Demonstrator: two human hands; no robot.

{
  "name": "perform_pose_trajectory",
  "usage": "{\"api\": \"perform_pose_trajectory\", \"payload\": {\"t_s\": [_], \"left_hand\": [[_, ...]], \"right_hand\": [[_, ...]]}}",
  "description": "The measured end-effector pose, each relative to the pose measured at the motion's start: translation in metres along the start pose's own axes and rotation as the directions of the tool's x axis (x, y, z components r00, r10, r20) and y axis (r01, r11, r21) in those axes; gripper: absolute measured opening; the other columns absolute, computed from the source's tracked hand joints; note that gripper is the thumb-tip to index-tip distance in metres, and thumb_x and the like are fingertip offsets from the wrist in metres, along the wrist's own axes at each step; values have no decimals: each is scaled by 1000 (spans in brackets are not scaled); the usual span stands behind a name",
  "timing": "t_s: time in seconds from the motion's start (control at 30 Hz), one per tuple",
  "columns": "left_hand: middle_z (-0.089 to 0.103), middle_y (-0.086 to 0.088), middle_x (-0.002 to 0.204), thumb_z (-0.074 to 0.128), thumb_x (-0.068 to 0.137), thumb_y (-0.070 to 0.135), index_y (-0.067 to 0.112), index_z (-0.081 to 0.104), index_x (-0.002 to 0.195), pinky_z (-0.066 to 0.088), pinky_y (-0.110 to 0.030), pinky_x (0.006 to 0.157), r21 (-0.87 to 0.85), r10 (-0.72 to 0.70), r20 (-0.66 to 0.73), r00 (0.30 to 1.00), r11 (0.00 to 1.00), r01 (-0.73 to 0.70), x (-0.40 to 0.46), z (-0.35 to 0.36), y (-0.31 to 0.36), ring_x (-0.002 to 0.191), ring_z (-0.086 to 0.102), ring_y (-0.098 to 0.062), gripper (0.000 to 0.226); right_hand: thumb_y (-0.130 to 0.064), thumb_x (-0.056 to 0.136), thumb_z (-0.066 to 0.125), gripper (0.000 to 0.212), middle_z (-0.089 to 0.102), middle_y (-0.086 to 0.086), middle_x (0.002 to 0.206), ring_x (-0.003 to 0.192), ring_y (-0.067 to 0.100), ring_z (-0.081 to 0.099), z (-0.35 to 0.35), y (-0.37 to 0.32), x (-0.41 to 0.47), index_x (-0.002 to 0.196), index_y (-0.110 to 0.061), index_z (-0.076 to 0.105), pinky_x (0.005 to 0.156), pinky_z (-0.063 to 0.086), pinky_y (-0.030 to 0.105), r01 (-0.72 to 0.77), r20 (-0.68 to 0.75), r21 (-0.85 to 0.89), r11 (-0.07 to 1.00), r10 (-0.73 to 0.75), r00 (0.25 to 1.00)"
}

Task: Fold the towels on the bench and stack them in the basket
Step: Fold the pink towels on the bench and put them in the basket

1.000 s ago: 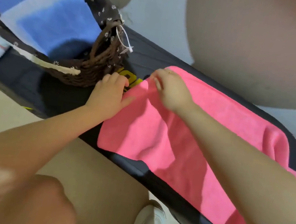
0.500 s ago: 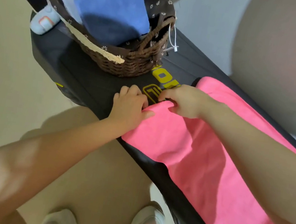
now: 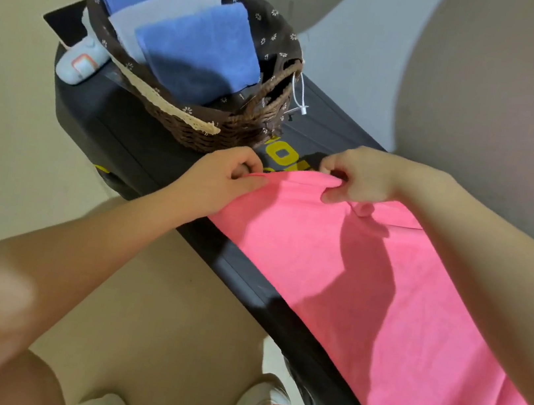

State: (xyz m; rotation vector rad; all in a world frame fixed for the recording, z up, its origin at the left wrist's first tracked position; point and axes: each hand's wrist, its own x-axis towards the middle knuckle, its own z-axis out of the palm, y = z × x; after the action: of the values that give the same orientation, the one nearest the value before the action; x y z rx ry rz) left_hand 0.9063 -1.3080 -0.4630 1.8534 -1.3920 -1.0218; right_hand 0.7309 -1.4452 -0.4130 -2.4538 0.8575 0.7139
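Observation:
A pink towel lies spread along the black bench. My left hand pinches the towel's near left corner, and my right hand pinches the far corner of the same short edge, which is raised slightly off the bench. A brown wicker basket with a dark flowered lining stands on the bench's left end, just beyond my hands. Inside it lie folded towels: two blue and a pale grey one between them.
A small pale blue device rests on the bench behind the basket. A large grey rounded object stands close behind the bench on the right. My knees and white shoes are below, on the beige floor.
Both hands have closed on the corners of the towel's left edge and moved apart, lifting that edge a little. The view has shifted, bringing the basket closer to centre.

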Motion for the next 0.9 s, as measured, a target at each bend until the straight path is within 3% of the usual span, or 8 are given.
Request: {"api": "perform_pose_trajectory", "payload": {"t_s": [0.1,0.17,0.27,0.43,0.57,0.63,0.77,0.9], "left_hand": [[51,3,58,60,86,28,20,58,82,33,-10,50,54,17,11,1000,998,-17,0,-6,-1,49,44,2,10],[50,1,59,61,86,28,18,58,82,34,-9,51,99,35,7,999,994,-36,-1,-8,-4,49,43,1,11],[55,-3,65,62,86,29,18,60,85,33,-14,53,178,31,9,999,984,-32,-1,-8,-12,53,44,-2,12],[62,-2,82,61,86,32,14,60,96,40,-32,64,309,31,18,999,950,-35,-1,-6,-25,71,53,-16,21],[51,7,64,61,86,30,13,59,95,39,-31,64,342,13,27,1000,939,-21,0,-11,-28,67,50,-19,19],[45,10,59,59,87,31,13,58,93,36,-30,62,360,12,43,999,932,-27,1,-13,-30,63,47,-19,19],[43,7,59,53,90,34,12,55,94,37,-33,59,411,-1,31,1000,912,-12,-1,-19,-36,61,48,-20,23],[50,0,73,45,94,36,13,48,106,37,-31,57,660,-35,-6,999,751,30,-6,-31,-39,66,51,-21,26]], "right_hand": [[-33,86,55,28,52,-1,65,78,27,51,-3,3,2,62,-25,44,69,46,33,-87,-53,-191,978,78,996],[-29,86,52,13,58,8,81,87,32,57,-3,4,5,76,-20,52,66,43,34,-118,-121,-266,957,88,989],[-15,81,58,18,62,14,95,94,34,56,0,9,12,98,-10,57,69,41,34,-68,-234,-91,994,45,971],[-14,76,73,25,50,-5,65,70,23,47,-10,6,14,72,-16,48,59,31,29,-1,-146,160,987,25,989],[-15,81,66,10,65,10,88,84,28,56,-20,23,25,90,-12,63,74,44,32,-119,-124,-17,993,116,985],[-10,84,56,20,62,19,105,95,36,58,-18,35,37,101,-11,65,77,46,36,-257,-337,-121,959,204,919],[0,83,44,30,57,21,112,100,40,55,-8,29,61,106,-6,62,78,44,37,-347,-622,175,921,377,687],[1,84,43,33,60,21,118,111,35,54,3,16,90,112,-3,61,89,41,33,-145,-611,386,911,370,700]]}}
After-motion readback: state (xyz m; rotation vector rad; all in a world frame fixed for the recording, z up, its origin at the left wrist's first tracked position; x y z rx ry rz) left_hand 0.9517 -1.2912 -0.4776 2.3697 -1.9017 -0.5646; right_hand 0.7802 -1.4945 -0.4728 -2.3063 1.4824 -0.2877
